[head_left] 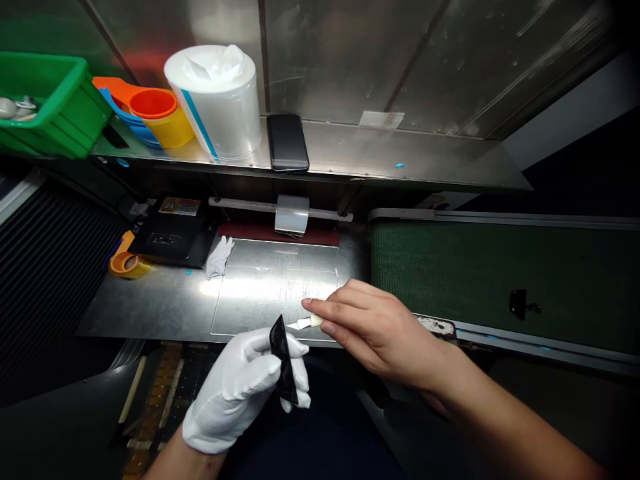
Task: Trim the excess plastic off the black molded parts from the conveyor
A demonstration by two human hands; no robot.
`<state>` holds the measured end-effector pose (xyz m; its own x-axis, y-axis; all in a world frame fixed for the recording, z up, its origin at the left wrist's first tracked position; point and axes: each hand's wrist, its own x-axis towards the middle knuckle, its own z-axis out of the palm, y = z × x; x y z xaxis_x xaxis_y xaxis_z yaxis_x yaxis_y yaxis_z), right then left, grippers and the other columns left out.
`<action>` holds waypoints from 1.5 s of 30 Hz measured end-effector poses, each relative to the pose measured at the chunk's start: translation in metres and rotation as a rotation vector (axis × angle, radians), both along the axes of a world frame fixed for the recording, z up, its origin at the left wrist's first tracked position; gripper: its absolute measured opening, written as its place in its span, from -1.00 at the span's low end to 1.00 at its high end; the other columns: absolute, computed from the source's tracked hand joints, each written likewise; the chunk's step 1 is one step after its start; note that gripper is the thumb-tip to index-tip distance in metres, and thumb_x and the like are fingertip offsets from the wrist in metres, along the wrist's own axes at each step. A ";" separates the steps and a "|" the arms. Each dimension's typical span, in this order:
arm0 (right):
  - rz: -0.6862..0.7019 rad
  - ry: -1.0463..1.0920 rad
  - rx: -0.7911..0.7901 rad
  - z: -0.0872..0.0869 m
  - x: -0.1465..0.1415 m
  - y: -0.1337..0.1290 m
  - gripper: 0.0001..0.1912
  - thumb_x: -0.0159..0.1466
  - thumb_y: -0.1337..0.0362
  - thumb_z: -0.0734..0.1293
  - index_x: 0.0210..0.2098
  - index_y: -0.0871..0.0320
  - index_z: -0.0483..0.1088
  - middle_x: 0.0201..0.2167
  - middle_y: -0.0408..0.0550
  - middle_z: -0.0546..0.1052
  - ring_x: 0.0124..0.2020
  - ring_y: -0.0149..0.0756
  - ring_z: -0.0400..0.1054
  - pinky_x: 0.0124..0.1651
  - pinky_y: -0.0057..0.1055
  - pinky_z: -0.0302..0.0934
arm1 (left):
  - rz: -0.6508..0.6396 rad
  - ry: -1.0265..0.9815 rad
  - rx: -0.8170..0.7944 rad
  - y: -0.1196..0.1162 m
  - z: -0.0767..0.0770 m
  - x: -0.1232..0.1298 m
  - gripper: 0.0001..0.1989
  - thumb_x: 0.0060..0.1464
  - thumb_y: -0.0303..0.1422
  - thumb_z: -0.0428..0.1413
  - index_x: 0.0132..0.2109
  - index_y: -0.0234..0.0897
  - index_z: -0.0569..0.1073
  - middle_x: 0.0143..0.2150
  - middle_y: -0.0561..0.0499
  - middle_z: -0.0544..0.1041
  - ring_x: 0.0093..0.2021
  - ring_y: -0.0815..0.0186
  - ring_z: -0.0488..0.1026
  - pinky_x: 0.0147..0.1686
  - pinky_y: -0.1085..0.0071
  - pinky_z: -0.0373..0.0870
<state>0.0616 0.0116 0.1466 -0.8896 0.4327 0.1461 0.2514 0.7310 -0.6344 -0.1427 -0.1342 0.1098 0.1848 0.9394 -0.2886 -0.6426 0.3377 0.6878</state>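
Observation:
My left hand (245,383), in a white glove, grips a thin black part (284,360) between thumb and fingers, its long side nearly upright. My right hand (373,327) is bare and closed around a small knife (304,323) with a pale handle. The knife's blade points left, towards the upper part of the black piece; whether they touch is hard to tell. Both hands are at the front edge of the metal table (165,303).
A green conveyor belt (450,267) on the right carries a small black part (519,303). On the shelf (350,150) stand a green bin (65,120), a film roll (225,113) and a phone (289,143). A white glove (219,258) and orange tape (129,263) lie at left.

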 end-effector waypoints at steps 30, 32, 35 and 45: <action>0.075 -0.177 0.294 0.017 -0.015 0.010 -0.66 0.49 0.23 0.23 0.19 0.06 0.46 -0.28 -0.04 0.54 -0.26 -0.27 0.30 -0.23 -0.34 0.23 | -0.054 0.172 -0.120 -0.003 0.017 -0.009 -0.63 0.21 -0.09 0.23 -0.08 -0.36 0.53 -0.40 -0.11 0.56 -0.45 0.21 0.54 -0.48 0.46 0.40; 0.063 -0.151 0.281 0.013 -0.015 0.009 -0.66 0.48 0.25 0.24 0.18 0.07 0.46 -0.28 -0.02 0.54 -0.25 -0.25 0.30 -0.22 -0.33 0.24 | -0.050 0.118 -0.107 -0.003 0.014 -0.009 -0.62 0.22 -0.08 0.22 -0.08 -0.36 0.54 -0.40 -0.11 0.55 -0.46 0.24 0.54 -0.50 0.49 0.41; 0.026 -0.052 0.171 0.001 -0.013 0.005 -0.67 0.48 0.26 0.24 0.19 0.10 0.44 -0.26 -0.02 0.53 -0.23 -0.27 0.32 -0.19 -0.33 0.28 | -0.021 0.033 -0.079 -0.005 0.010 -0.009 -0.63 0.24 -0.12 0.20 -0.05 -0.38 0.54 -0.40 -0.13 0.56 -0.47 0.26 0.54 -0.51 0.53 0.41; -0.094 0.003 -0.108 0.009 -0.010 0.006 -0.70 0.51 0.26 0.19 0.13 0.15 0.44 -0.05 -0.06 0.60 -0.08 -0.38 0.47 -0.04 -0.44 0.33 | 0.023 -0.014 0.005 -0.007 0.010 -0.009 -0.60 0.27 -0.10 0.16 -0.02 -0.40 0.53 -0.45 -0.09 0.54 -0.52 0.29 0.52 -0.56 0.56 0.41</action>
<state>0.0519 0.0174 0.1552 -0.8441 0.5275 0.0965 0.3138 0.6318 -0.7088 -0.1517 -0.1408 0.1196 0.1670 0.9449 -0.2815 -0.6595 0.3194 0.6805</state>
